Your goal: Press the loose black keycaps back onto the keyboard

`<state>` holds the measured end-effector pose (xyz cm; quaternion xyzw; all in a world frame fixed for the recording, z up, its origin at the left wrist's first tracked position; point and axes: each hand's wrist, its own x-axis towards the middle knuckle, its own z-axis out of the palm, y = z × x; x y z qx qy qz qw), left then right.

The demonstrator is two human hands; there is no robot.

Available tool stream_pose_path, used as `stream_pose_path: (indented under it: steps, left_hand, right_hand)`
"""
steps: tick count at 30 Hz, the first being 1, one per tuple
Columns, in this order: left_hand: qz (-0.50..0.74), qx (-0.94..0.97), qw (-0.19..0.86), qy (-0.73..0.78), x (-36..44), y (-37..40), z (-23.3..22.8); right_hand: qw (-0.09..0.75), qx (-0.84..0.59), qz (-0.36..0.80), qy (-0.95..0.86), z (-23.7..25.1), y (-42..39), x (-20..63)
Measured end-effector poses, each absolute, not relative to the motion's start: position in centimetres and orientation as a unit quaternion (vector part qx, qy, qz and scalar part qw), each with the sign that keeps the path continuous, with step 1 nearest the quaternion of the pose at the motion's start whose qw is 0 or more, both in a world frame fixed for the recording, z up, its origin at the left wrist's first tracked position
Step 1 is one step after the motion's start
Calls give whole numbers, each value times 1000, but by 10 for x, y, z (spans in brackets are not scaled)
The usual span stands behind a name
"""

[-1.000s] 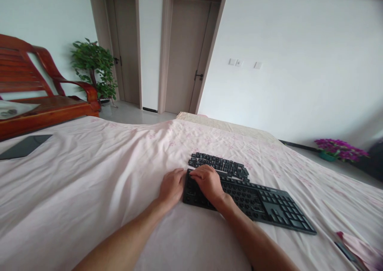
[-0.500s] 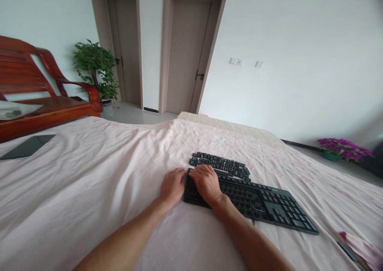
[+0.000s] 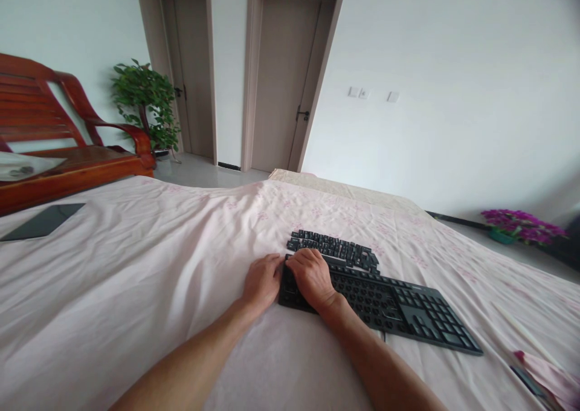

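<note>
Curled over the left end of the keyboard [image 3: 376, 299], the right hand [image 3: 310, 278] had crept slightly further left than a second earlier; whether it gripped anything I cannot tell, while the left hand [image 3: 261, 283] stayed loosely folded beside it on the pink sheet [image 3: 136, 266]

Wide open sheet is lying to the left of the left hand [image 3: 261, 281], clear across the bed [image 3: 136, 260] until the dark tablet [image 3: 43, 221] near the far left edge. The keyboard [image 3: 385, 305] is blocking the way to the right, and the loose keycaps [image 3: 333, 251] are crowding just behind the right hand [image 3: 312, 278]. Nearer the body, bare bed is lying between both forearms.
</note>
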<state>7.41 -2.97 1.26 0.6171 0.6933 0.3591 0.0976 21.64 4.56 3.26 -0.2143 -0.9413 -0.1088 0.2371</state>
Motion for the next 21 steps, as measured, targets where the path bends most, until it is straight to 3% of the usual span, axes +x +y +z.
stream_pose_path:
  steps: [21]
  left_hand:
    - [356, 613, 107, 697, 74, -31, 14]
  right_hand:
    - [253, -259, -91, -928, 32, 42, 220]
